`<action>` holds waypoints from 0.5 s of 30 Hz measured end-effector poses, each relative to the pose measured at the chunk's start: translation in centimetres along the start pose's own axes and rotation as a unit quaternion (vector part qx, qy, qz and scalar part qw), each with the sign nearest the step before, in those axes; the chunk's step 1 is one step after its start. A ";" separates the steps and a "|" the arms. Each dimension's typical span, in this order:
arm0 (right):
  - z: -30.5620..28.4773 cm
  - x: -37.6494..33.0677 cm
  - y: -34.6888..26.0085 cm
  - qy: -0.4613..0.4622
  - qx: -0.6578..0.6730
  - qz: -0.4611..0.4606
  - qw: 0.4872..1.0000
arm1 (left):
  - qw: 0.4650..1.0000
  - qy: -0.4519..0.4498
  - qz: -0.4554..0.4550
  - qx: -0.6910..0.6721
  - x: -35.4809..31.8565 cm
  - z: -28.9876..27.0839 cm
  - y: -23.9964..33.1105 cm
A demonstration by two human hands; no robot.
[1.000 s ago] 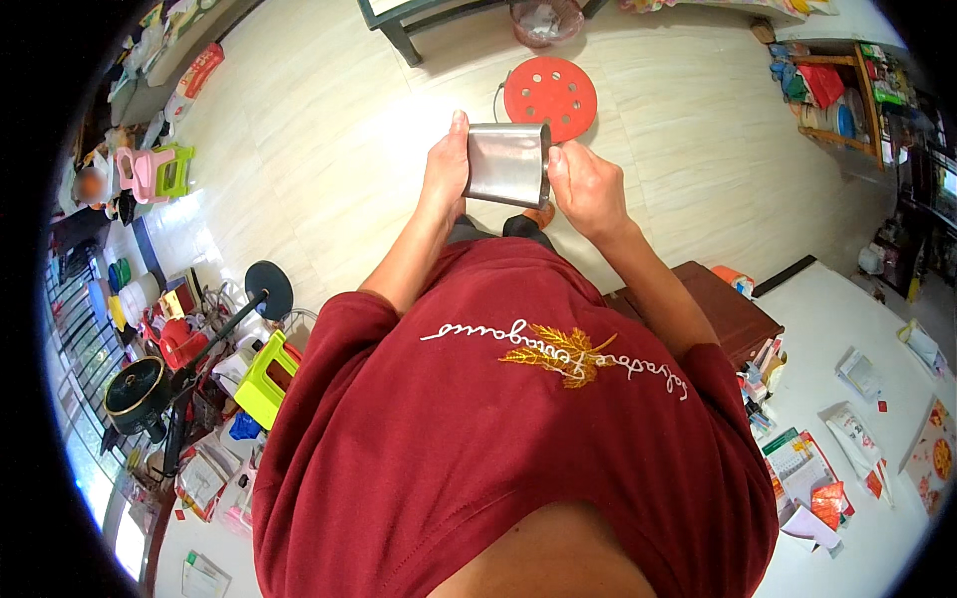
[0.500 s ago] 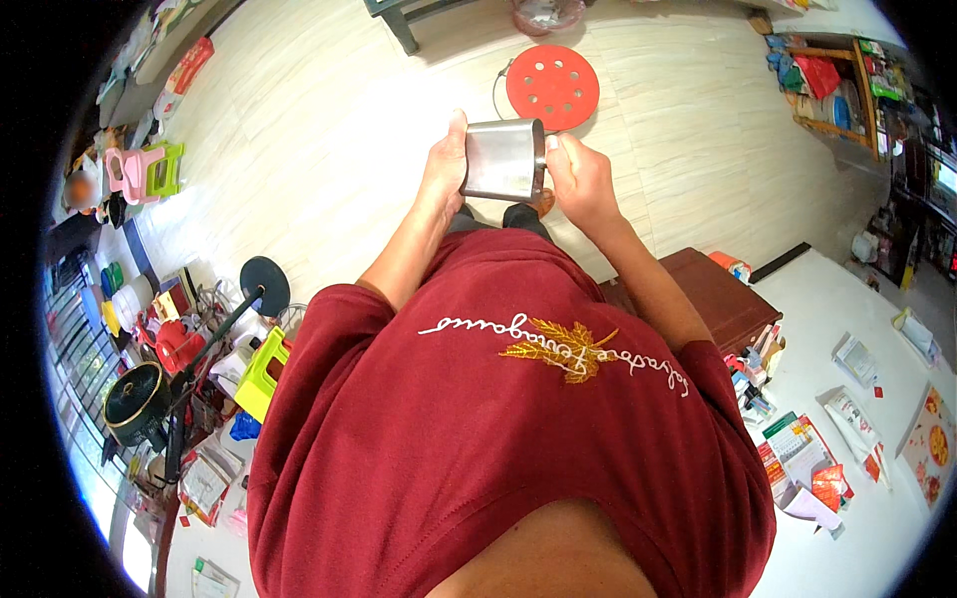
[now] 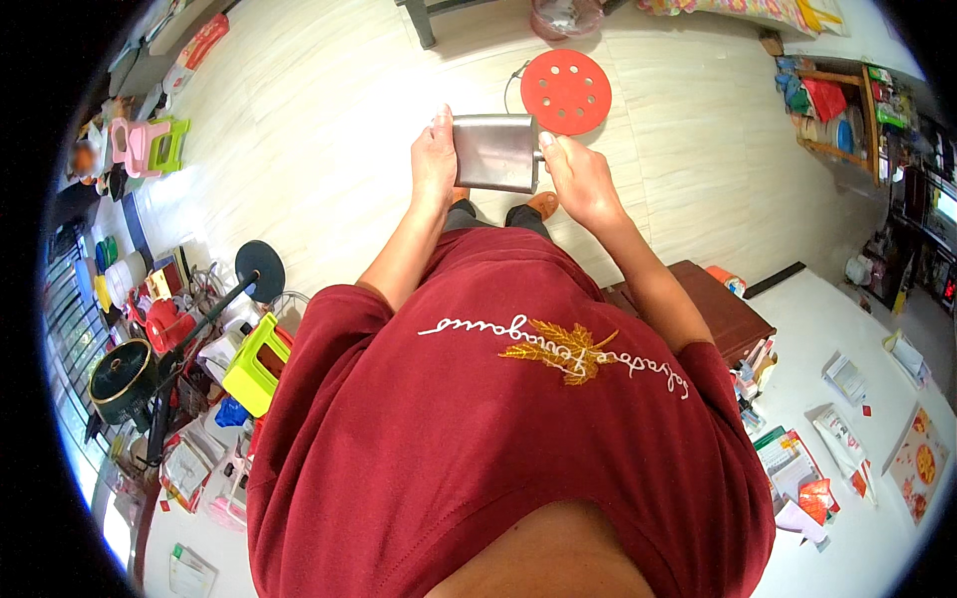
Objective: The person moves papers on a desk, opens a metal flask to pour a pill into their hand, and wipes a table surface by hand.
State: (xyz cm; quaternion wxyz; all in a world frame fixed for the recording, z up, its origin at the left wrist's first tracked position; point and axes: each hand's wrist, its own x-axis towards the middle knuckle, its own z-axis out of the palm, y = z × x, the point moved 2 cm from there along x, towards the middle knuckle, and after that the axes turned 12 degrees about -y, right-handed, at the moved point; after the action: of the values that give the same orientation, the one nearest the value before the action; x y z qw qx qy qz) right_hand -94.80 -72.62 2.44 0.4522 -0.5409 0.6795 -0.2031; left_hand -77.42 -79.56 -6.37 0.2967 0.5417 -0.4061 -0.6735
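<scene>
A steel hip flask [image 3: 495,151], dark grey and shiny with rounded corners, lies sideways in front of my body. My left hand [image 3: 435,157] is closed round its left end, thumb along the edge. At the other end, a short narrow neck sticks out toward my right hand [image 3: 578,177]. Those right fingers are pinched together at the neck, and they hide whatever cap may be there. Just past the flask stands a round red stool [image 3: 566,92] with holes in its seat.
Left of me, a table holds a lime-green plastic stool [image 3: 257,365], a black round-headed stand [image 3: 260,270] and mixed clutter. To my right, a brown box [image 3: 703,309] sits on a white table [image 3: 847,538] with papers. A pink bin [image 3: 565,18] stands at the far side.
The flask has turned slightly in my hands, so its broad face looks darker and the neck end shows less. Both hands keep their hold. The surroundings have shifted a little in view.
</scene>
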 end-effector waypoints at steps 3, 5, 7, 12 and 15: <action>0.6 -0.1 -0.1 0.007 0.051 0.004 0.999 | 0.999 0.021 0.038 0.024 -0.2 -0.4 0.2; 1.2 -0.3 -0.4 0.034 0.065 -0.012 0.997 | 0.999 0.007 0.044 0.000 0.0 -0.6 -0.1; 1.9 -0.8 -0.8 0.069 0.054 -0.044 0.995 | 0.999 -0.007 0.002 -0.053 -0.5 -0.2 -0.1; 2.8 -1.7 -1.1 0.073 0.060 -0.080 0.992 | 0.991 -0.008 -0.076 -0.108 -1.8 0.2 0.0; 3.5 -2.0 -1.0 0.062 0.053 -0.058 0.995 | 0.997 0.007 -0.048 -0.064 -1.7 -0.1 -0.9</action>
State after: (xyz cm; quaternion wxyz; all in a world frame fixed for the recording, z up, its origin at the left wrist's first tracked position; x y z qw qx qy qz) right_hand -91.35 -70.36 2.17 0.4246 -0.5412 0.6618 -0.2979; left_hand -76.88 -77.74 -6.39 0.3012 0.5454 -0.3338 -0.7074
